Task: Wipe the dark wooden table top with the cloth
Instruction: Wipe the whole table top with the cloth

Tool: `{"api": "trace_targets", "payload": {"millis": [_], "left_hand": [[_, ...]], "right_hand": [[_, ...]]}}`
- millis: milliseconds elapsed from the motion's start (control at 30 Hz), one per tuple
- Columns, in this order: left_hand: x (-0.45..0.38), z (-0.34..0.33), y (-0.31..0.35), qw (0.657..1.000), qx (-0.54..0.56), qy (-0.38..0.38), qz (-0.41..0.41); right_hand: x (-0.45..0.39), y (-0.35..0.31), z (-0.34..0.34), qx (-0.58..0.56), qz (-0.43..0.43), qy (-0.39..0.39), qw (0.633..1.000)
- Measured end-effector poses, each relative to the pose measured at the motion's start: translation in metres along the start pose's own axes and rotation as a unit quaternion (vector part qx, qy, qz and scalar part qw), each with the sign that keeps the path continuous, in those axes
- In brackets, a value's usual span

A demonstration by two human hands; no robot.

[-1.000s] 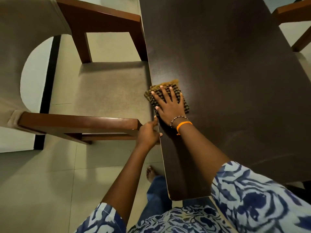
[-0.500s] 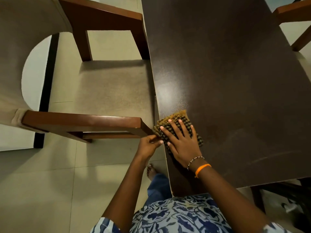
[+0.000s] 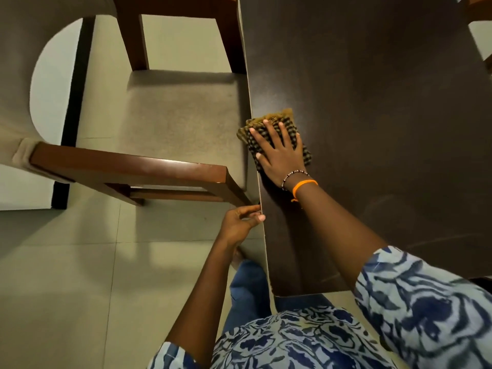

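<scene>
The dark wooden table top fills the right half of the view. A folded checked cloth, yellow-brown and black, lies at the table's left edge. My right hand presses flat on the cloth with fingers spread, covering most of it. My left hand sits lower down at the table's left edge, fingers curled against the edge, thumb on top.
A wooden armchair with a beige seat cushion stands tight against the table's left side. Another chair's wooden arm shows at the top right. Pale floor tiles lie below. My foot is beside the table corner.
My right hand slid the cloth toward me along the left edge, then pushed it away again. My left hand stayed at the table edge.
</scene>
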State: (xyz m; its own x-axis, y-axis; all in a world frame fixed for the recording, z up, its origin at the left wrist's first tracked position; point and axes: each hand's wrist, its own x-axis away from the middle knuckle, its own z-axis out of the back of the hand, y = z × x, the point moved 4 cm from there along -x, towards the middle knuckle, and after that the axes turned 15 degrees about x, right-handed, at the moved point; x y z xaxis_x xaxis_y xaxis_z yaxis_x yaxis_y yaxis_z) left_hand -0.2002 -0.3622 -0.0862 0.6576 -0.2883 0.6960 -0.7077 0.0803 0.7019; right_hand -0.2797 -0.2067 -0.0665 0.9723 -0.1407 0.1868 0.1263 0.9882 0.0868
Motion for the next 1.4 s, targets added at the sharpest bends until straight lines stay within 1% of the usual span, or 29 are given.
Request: {"api": "trace_targets", "payload": {"millis": [133,200,333,400,467,500,633,700,767,867,933,1000,1133,1200,1267,1300,1333,1400], "left_hand": [[0.004,-0.002,-0.003,0.999,0.018,0.048,-0.013],[0.007,-0.004,-0.001,0.997,0.006,0.074,-0.027],[0.013,-0.012,0.006,0.985,-0.087,0.129,-0.070],[0.016,-0.017,0.009,0.973,-0.138,0.154,-0.103],[0.020,-0.025,0.009,0.963,-0.169,0.169,-0.121],[0.021,-0.027,0.008,0.963,-0.164,0.175,-0.119],[0.027,-0.031,0.004,0.974,-0.096,0.181,-0.101],[0.027,-0.031,0.003,0.978,-0.071,0.171,-0.095],[0.027,-0.032,0.002,0.985,-0.019,0.153,-0.072],[0.028,-0.033,-0.001,0.989,0.048,0.140,-0.015],[0.028,-0.034,-0.001,0.989,0.064,0.132,0.003],[0.028,-0.036,-0.001,0.990,0.071,0.126,0.003],[0.032,-0.041,0.000,0.986,0.053,0.151,-0.040],[0.032,-0.043,0.000,0.983,-0.004,0.175,-0.063],[0.032,-0.046,-0.001,0.970,-0.085,0.216,-0.073],[0.034,-0.051,0.000,0.956,-0.143,0.243,-0.079],[0.036,-0.059,0.002,0.935,-0.213,0.269,-0.089],[0.041,-0.084,0.009,0.888,-0.325,0.296,-0.132]], "right_hand": [[0.045,-0.009,-0.010,0.000,0.016,0.017,1.000],[0.068,-0.012,-0.016,-0.003,0.029,0.024,0.999],[0.093,0.001,-0.022,-0.001,0.086,0.026,0.996],[0.098,0.021,-0.022,-0.006,0.082,0.018,0.996],[0.106,0.053,-0.025,-0.002,0.043,0.011,0.999],[0.109,0.072,-0.027,-0.001,0.018,0.010,1.000],[0.124,0.155,-0.034,-0.005,-0.087,0.002,0.996],[0.127,0.183,-0.036,-0.019,-0.143,-0.010,0.990],[0.126,0.189,-0.037,-0.035,-0.189,-0.023,0.981],[0.122,0.159,-0.036,-0.042,-0.216,-0.029,0.975],[0.117,0.126,-0.034,-0.036,-0.182,-0.023,0.982],[0.112,0.088,-0.032,-0.027,-0.126,-0.021,0.991],[0.112,0.006,-0.028,-0.034,0.011,-0.023,0.999],[0.114,-0.008,-0.028,-0.035,0.058,-0.024,0.997],[0.115,-0.001,-0.027,-0.033,0.086,-0.015,0.996],[0.116,0.007,-0.027,-0.031,0.099,-0.005,0.995],[0.118,0.017,-0.026,-0.031,0.106,0.003,0.994],[0.122,0.043,-0.028,-0.036,0.092,0.012,0.995]]}}
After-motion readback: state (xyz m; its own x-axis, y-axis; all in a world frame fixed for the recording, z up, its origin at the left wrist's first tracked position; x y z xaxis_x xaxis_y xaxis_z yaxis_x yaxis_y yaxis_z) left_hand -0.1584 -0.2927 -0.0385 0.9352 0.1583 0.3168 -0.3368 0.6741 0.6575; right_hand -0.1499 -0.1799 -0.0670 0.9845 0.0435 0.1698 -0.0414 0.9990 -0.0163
